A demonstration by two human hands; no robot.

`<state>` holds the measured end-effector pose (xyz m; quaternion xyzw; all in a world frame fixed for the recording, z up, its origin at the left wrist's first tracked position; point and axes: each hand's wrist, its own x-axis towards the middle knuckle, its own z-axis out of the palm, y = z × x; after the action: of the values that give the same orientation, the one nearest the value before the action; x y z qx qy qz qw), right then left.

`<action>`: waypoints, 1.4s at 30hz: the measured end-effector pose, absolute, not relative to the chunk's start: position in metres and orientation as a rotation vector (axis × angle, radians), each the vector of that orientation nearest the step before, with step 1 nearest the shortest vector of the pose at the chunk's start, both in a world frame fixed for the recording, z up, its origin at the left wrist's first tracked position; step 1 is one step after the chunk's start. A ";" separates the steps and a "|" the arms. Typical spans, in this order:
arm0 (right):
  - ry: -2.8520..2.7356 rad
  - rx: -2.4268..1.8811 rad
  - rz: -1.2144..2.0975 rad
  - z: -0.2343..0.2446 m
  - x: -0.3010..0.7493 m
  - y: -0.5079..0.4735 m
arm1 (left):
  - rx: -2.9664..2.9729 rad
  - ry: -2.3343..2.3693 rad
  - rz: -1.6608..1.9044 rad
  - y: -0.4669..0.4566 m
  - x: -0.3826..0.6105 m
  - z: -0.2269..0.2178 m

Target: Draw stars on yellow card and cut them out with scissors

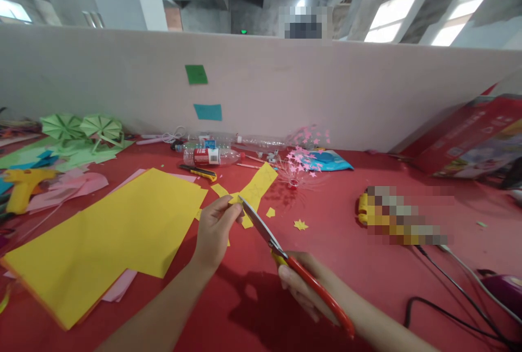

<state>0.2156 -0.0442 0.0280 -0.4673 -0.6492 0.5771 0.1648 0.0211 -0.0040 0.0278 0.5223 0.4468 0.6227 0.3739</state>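
Note:
My left hand (216,227) pinches a small piece of yellow paper (235,198) between thumb and fingers. In my right hand (305,284) is a pair of scissors (267,232) with red handles, fingers wrapped round the grips. The blade tips reach the paper at my left fingertips; whether they are cutting into it I cannot tell. Behind lies a yellow paper strip (263,180) with faint outlines drawn on it. A small yellow pentagon (271,212) and a yellow star (300,224) rest on the red table to the right.
Large yellow sheets (134,221) cover the left side, near a yellow glue gun (24,186). A utility knife (198,172), plastic bottles (210,156) and a pink star ornament (299,161) stand or lie toward the back. A power strip (399,216) with cables lies right.

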 end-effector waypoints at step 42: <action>-1.798 -1.356 1.639 0.019 0.215 -0.040 | 1.276 1.096 1.620 -0.002 0.020 0.030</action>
<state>0.2154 -0.0404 0.0195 -0.4790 -0.6354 0.5791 0.1772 0.0204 -0.0025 0.0300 0.5027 0.4318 0.6381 0.3920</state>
